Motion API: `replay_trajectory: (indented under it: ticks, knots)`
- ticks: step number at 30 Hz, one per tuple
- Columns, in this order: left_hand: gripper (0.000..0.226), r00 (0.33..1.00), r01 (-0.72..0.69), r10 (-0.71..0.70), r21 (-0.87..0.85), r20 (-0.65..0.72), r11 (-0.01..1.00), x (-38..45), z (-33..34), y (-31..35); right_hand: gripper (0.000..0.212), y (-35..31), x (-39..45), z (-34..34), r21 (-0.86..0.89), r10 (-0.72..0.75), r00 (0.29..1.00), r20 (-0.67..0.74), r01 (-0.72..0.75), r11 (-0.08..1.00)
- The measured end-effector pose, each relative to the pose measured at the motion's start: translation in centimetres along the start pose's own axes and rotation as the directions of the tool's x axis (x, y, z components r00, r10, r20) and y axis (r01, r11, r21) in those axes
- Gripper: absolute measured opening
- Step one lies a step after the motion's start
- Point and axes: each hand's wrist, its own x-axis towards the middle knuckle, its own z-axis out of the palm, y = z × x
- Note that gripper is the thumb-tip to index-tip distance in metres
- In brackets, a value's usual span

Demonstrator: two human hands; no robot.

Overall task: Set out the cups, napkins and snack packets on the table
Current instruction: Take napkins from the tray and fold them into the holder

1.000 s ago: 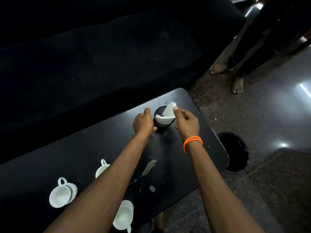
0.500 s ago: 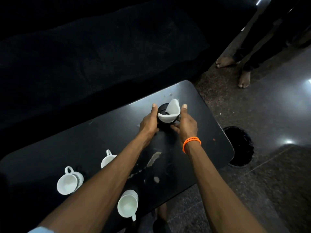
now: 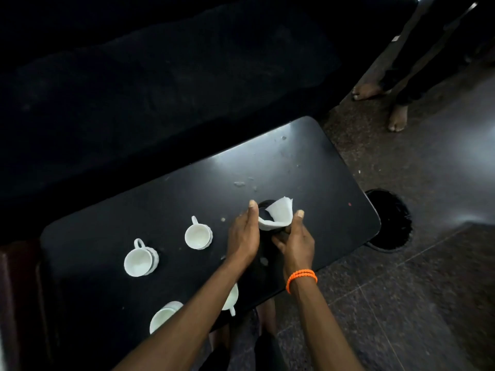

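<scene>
A round black napkin holder (image 3: 265,206) with white folded napkins (image 3: 277,215) sticking out is held between my two hands over the middle of the black table (image 3: 321,183). My left hand (image 3: 243,236) grips its left side and my right hand (image 3: 296,241), with an orange wristband, grips its right side. Several white cups stand on the table: one (image 3: 198,235) left of my left hand, one (image 3: 140,261) further left, one (image 3: 163,315) near the front edge, and one (image 3: 231,298) partly hidden under my left forearm. No snack packets show.
A dark sofa (image 3: 160,89) runs along the table's far side. Another person's bare feet (image 3: 397,117) stand on the floor at the upper right. A round black patch (image 3: 391,220) lies on the floor off the table's right end. Crumbs dot the far tabletop.
Both hands have carried the napkin holder back from the table's far right end towards its middle, closer to the cups. The grip on it has tightened from fingertips to both hands.
</scene>
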Motion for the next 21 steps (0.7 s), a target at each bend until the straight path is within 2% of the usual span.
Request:
replay_trajectory:
  ticks: [3,8,12,14,17,19,21]
  knots:
    - [0.072,0.999,0.041,-0.042,-0.015,-0.018,0.999,-1.0,0.0,-1.8,0.043,1.7,-1.4,-0.3,-0.001,0.01,1.0,-0.022,-0.01,1.0]
    - [0.068,0.998,0.06,-0.061,-0.066,-0.013,0.996,-2.1,-0.4,-3.9,0.047,3.3,-2.5,-0.9,-0.016,0.009,1.0,-0.016,-0.009,1.0]
    - [0.066,0.998,0.056,-0.056,-0.098,-0.002,0.994,-2.3,-0.6,-4.5,0.042,3.9,-2.7,-1.2,-0.102,-0.033,0.999,-0.005,0.033,0.994]
    - [0.064,0.999,0.039,-0.04,-0.097,-0.004,0.995,-2.3,-0.7,-4.8,0.046,3.9,-2.7,-1.3,-0.146,-0.047,0.999,-0.017,0.044,0.988]
    - [0.063,1.0,0.004,-0.004,-0.099,-0.004,0.995,-2.3,-1.0,-4.9,0.049,3.6,-3.0,-1.0,-0.364,-0.244,0.965,-0.094,0.195,0.911]
    - [0.053,0.999,-0.031,0.029,-0.125,-0.018,0.992,-2.3,-1.5,-4.7,0.042,2.9,-3.8,-0.3,-0.464,-0.38,0.912,-0.157,0.272,0.843]
    - [0.053,0.999,-0.038,0.03,-0.19,-0.044,0.981,-2.3,-2.5,-4.3,0.048,2.0,-5.1,0.9,-0.583,-0.515,0.844,-0.151,0.345,0.736]
